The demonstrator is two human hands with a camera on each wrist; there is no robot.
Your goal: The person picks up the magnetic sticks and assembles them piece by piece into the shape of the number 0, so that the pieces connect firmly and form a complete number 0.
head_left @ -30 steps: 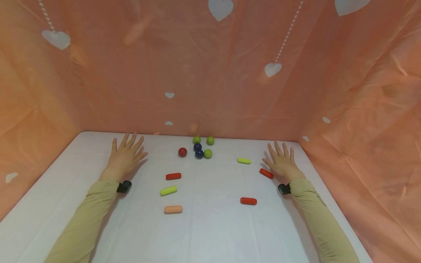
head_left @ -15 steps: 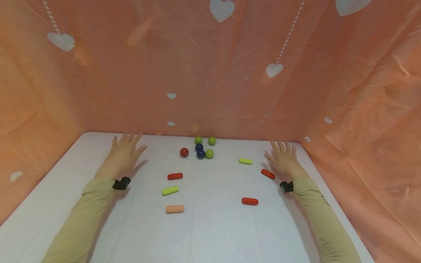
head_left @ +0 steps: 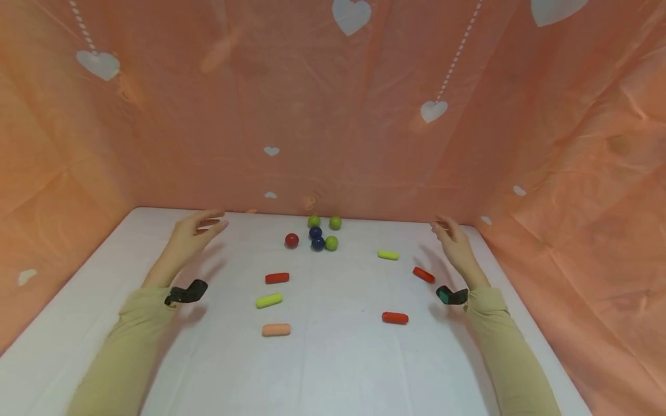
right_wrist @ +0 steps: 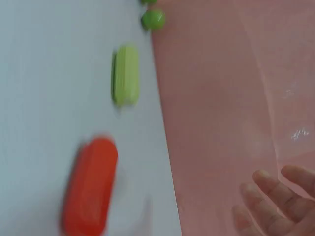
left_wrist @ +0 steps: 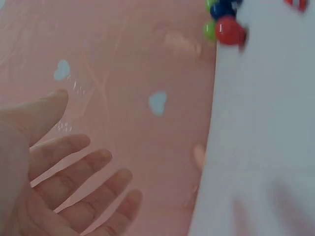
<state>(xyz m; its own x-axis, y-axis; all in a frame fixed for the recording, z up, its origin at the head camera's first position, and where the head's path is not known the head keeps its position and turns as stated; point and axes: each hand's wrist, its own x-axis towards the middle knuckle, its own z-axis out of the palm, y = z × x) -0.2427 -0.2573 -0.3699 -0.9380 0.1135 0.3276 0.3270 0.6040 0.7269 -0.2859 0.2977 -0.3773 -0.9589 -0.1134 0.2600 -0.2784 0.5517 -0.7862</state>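
My left hand (head_left: 191,236) is raised over the back left of the white table, palm turned inward, holding nothing. Its loosely bent fingers and thumb stand apart in the left wrist view. On the opposite side my right hand (head_left: 454,241) hovers over the back right, also holding nothing, its fingers relaxed. Nearest to it lie a red stick (head_left: 424,275) and a yellow-green stick (head_left: 388,255). A red ball (head_left: 292,240) is the closest ball to the left hand. Beside that ball sit two dark blue balls (head_left: 318,244) and several green balls (head_left: 331,243).
Left of the middle lie another red stick (head_left: 277,278), a second yellow-green stick (head_left: 269,300) and a peach-coloured stick (head_left: 276,330). One more red stick (head_left: 395,318) is right of the middle. An orange curtain (head_left: 343,127) with white hearts encloses the white table (head_left: 333,370).
Both hands have lifted off the table and turned from palms down with spread fingers to palms facing inward. The balls and sticks keep their places; the head view has shifted slightly.
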